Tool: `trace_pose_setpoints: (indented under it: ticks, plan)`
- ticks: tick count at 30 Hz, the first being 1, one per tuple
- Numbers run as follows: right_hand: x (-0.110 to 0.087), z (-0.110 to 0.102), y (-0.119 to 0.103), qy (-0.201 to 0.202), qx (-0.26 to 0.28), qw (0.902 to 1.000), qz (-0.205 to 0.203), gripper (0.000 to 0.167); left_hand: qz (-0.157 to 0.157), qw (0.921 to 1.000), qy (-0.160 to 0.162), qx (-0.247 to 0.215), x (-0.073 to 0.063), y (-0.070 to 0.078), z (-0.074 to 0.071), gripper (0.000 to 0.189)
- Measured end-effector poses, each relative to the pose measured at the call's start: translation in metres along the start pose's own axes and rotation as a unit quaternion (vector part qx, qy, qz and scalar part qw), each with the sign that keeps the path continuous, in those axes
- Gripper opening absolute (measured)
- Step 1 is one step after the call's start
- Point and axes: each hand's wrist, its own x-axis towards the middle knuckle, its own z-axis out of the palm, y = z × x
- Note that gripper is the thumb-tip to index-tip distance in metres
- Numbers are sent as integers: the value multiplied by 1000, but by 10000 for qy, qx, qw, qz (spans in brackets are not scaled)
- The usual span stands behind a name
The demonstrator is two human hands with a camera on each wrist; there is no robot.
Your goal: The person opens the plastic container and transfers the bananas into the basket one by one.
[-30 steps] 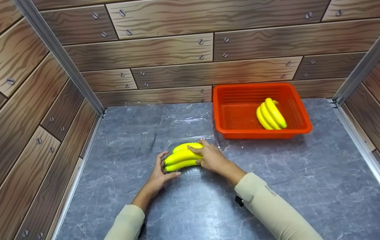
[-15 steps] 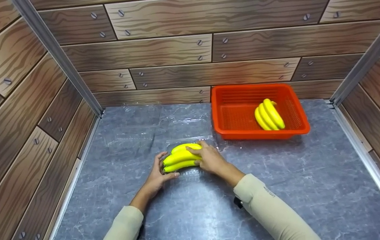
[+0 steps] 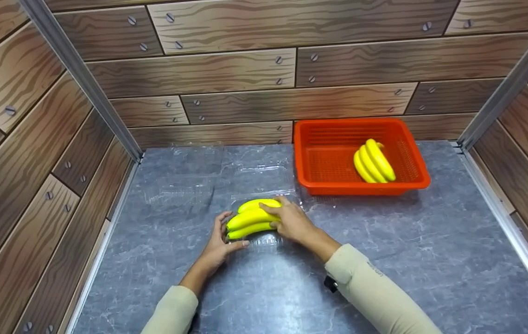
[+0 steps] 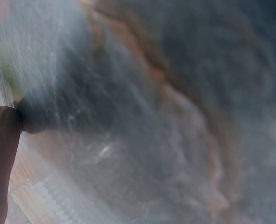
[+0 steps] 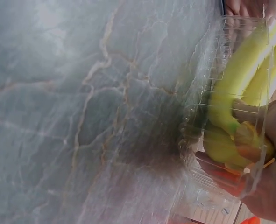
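Note:
In the head view a bunch of yellow bananas (image 3: pixel 252 218) lies in a clear plastic container (image 3: pixel 266 240), stem end to the right. My right hand (image 3: pixel 294 220) grips the bunch by that end, thumb and fingers on both sides of it. Around the container's left end curves my left hand (image 3: pixel 217 241), its thumb along the near side and its fingers behind. The right wrist view shows the container's ribbed wall (image 5: pixel 208 93) upright beside the bananas (image 5: pixel 240 79). Only a dark finger (image 4: pixel 2 154) of the left hand shows at the edge of the blurred left wrist view.
A red basket (image 3: pixel 363 185) at the back right holds another bunch of bananas (image 3: pixel 372 162). More clear plastic containers (image 3: pixel 185 185) stand on the grey marbled tabletop (image 3: pixel 407 246) at the back left. Wood-patterned walls (image 3: pixel 236 69) enclose the back and sides.
The hands and the bananas keep almost the same pose. The whole head view has shifted very slightly.

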Motion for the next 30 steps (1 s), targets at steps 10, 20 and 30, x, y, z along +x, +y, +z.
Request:
trace_pose_setpoints:
  ticks: [10, 20, 30]
  plan:
    - [-10, -12, -7, 514, -565, 9969, -178, 63, 87, 9999, 3, -55, 1, -2, 3, 97]
    - [-13, -16, -1, 1181, -342, 9911, -518, 60, 314, 9993, 56, 169, 3, 0, 2, 102]
    - [-18, -27, 4, 1670, -125, 9821, -860, 58, 265, 9994, 50, 222, 2, -3, 2, 103]
